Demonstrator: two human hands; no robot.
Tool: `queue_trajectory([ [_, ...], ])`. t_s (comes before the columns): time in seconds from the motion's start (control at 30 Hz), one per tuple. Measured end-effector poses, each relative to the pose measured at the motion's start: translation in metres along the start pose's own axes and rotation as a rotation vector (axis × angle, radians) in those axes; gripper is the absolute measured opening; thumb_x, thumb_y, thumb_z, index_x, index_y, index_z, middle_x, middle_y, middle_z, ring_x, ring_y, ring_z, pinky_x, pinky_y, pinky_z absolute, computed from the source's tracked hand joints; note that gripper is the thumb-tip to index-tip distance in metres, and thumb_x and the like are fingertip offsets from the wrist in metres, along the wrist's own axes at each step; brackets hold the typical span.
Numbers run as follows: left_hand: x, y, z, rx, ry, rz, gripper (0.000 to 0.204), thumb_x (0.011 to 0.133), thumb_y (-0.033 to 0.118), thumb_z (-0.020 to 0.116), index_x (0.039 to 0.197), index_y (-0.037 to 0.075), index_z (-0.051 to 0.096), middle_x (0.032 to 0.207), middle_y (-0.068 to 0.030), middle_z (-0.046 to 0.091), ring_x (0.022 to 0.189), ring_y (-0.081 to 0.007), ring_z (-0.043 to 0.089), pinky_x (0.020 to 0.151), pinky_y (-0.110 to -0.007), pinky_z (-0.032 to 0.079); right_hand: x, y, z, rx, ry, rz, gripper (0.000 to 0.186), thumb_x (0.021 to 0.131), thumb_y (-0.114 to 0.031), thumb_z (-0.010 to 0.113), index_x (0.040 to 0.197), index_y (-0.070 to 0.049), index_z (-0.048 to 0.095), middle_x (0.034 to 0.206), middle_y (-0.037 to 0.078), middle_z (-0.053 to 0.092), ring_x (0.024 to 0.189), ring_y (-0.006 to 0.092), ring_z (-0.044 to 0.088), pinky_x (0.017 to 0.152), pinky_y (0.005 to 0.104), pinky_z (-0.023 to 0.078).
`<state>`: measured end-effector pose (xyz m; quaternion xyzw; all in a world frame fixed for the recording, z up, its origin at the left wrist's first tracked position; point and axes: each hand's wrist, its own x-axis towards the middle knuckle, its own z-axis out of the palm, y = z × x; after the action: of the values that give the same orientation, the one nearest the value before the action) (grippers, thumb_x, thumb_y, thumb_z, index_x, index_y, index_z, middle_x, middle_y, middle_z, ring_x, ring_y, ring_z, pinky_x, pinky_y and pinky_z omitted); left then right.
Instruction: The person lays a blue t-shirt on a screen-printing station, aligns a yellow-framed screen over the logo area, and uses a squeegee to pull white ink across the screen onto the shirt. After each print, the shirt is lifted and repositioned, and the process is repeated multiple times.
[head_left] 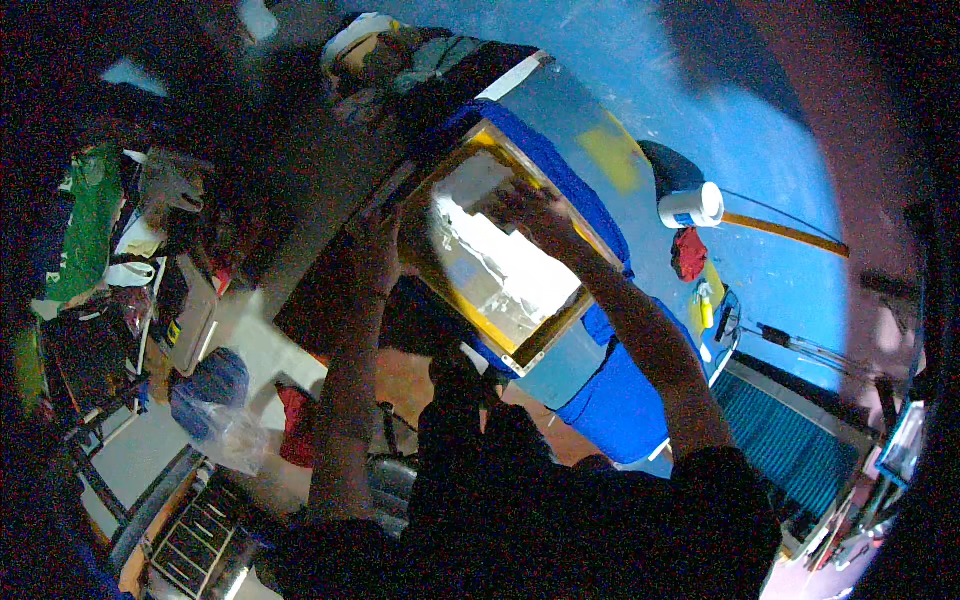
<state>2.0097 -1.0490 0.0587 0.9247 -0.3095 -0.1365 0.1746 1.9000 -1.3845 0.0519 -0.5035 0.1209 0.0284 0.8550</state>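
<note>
A rectangular wood-edged frame with a screen (480, 310) lies tilted on blue cloth (550, 150), its middle brightly lit and streaked with pale, patchy material. My left hand (382, 240) is at the frame's left edge, fingers apparently curled on it, partly in shadow. My right hand (530, 208) reaches over the upper right part of the screen with bent fingers low on its surface; whatever they hold is too dark to make out.
A white tub (690, 206), red rag (688, 255), yellow bottle (706, 308) and wooden stick (785, 232) sit to the right. Blue cloth (620, 400) hangs below the frame. A teal ridged panel (780, 440) is lower right. Jumbled bags and items (85, 225) fill the left.
</note>
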Motion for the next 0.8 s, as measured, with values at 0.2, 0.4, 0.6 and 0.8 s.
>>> queue_trajectory([
  [0.2, 0.002, -0.005, -0.010, -0.130, 0.035, 0.081, 0.138, 0.048, 0.036, 0.103, 0.164, 0.018, 0.030, 0.165, -0.0223, 0.033, 0.151, -0.0489, 0.029, 0.125, -0.066, 0.023, 0.067, -0.005, 0.032, -0.493, -0.042, -0.112, 0.030, 0.102, -0.026, 0.068, 0.120, -0.001, 0.066, 0.102, 0.008, 0.073, 0.086, 0.0166, 0.067, 0.073, 0.0336, 0.057],
  [0.4, 0.009, -0.011, 0.005, -0.130, 0.057, 0.064, 0.137, 0.049, 0.035, 0.102, 0.165, 0.018, 0.030, 0.165, -0.0221, 0.033, 0.151, -0.0486, 0.029, 0.125, -0.065, 0.024, 0.050, -0.005, 0.022, -0.711, -0.147, -0.168, 0.025, 0.103, -0.031, 0.063, 0.109, -0.008, 0.069, 0.091, 0.007, 0.071, 0.075, 0.0212, 0.069, 0.067, 0.0363, 0.056],
  [0.6, 0.015, -0.011, 0.009, -0.129, 0.069, 0.066, 0.136, 0.050, 0.035, 0.102, 0.165, 0.018, 0.030, 0.165, -0.0219, 0.033, 0.152, -0.0483, 0.029, 0.125, -0.065, 0.024, -0.038, -0.001, -0.017, -1.088, -0.063, -0.027, 0.025, 0.102, -0.033, 0.059, 0.116, -0.016, 0.069, 0.115, 0.009, 0.069, 0.099, 0.0292, 0.070, 0.074, 0.0422, 0.057],
  [0.8, 0.018, -0.008, 0.019, -0.127, 0.069, 0.071, 0.135, 0.051, 0.034, 0.101, 0.165, 0.017, 0.030, 0.165, -0.0217, 0.032, 0.152, -0.0480, 0.029, 0.125, -0.065, 0.024, -0.133, 0.012, -0.065, -2.044, -0.264, -0.271, 0.049, 0.096, -0.024, 0.057, 0.143, -0.039, 0.062, 0.144, 0.000, 0.060, 0.138, 0.0301, 0.052, 0.090, 0.0519, 0.052],
])
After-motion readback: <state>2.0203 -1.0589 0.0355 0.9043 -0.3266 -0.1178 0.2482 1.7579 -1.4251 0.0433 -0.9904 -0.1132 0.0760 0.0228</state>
